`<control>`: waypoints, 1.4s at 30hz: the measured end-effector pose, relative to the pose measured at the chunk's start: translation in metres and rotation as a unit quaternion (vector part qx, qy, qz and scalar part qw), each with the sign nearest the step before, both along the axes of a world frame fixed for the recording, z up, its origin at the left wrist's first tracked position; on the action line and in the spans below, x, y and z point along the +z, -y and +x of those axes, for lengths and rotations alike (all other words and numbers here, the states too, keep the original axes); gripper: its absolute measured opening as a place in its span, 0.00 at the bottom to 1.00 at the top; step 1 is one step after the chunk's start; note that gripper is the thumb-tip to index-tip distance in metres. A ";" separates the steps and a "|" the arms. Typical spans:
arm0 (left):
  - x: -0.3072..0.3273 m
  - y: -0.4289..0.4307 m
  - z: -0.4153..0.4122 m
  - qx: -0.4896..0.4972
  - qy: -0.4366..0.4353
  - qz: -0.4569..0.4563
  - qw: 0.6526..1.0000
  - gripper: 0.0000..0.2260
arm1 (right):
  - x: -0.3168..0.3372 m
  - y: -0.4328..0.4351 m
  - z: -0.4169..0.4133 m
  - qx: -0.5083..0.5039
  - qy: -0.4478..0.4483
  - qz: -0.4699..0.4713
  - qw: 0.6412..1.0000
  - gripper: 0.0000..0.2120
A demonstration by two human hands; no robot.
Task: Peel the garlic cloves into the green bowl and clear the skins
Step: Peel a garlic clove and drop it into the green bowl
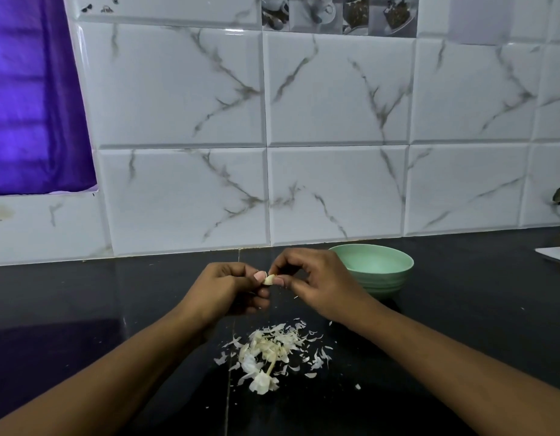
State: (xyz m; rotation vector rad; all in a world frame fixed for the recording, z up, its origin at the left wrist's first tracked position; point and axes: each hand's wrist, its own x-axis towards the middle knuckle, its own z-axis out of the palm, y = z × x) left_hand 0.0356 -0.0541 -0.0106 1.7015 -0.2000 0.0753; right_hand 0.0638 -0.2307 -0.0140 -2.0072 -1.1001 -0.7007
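A small pale garlic clove (269, 279) is held above the dark counter between both hands. My left hand (231, 289) pinches it from the left with thumb and fingers. My right hand (316, 283) pinches it from the right, fingers curled over its top. The green bowl (379, 272) stands just behind and to the right of my right hand, near the wall; its inside looks bare from here. A heap of white garlic skins (272, 350) with a dry stalk lies on the counter in front of the hands.
The black counter (115, 294) runs to a marble-patterned tiled wall (335, 136). A white plate edge (555, 254) shows at the far right. A purple curtain (33, 99) hangs at the upper left.
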 end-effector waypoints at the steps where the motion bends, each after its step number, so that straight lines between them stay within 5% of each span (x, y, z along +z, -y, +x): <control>1: 0.001 0.000 0.000 -0.004 -0.013 -0.009 1.000 0.08 | 0.000 0.000 0.000 0.002 0.022 -0.006 1.000 0.04; 9: 0.005 -0.001 -0.003 -0.052 -0.063 0.048 0.996 0.11 | 0.001 0.005 0.003 0.010 0.087 -0.040 0.995 0.07; 12: 0.005 -0.003 -0.005 -0.086 -0.075 0.057 0.992 0.10 | 0.003 0.006 0.003 0.051 -0.066 0.045 0.996 0.07; 15: 0.000 -0.002 -0.008 -0.094 -0.050 0.166 0.980 0.13 | 0.005 0.010 0.005 0.071 -0.230 0.117 0.964 0.08; 18: 0.000 -0.003 -0.006 -0.028 0.097 0.370 0.924 0.18 | 0.007 0.012 0.007 0.044 -0.299 0.136 0.944 0.06; 24: 0.005 -0.014 0.001 0.008 0.210 0.517 0.830 0.07 | 0.010 0.016 0.010 0.022 -0.324 0.150 0.934 0.05; 28: 0.003 -0.014 0.000 0.006 0.211 0.427 0.879 0.07 | 0.010 0.017 0.010 0.025 -0.346 0.153 0.925 0.04; 37: 0.003 -0.014 0.004 -0.028 0.230 0.409 0.883 0.02 | 0.011 0.018 0.009 0.023 -0.358 0.135 0.924 0.03; 42: 0.004 -0.013 0.000 0.006 0.247 0.372 0.895 0.20 | 0.010 0.018 0.008 0.011 -0.351 0.112 0.930 0.03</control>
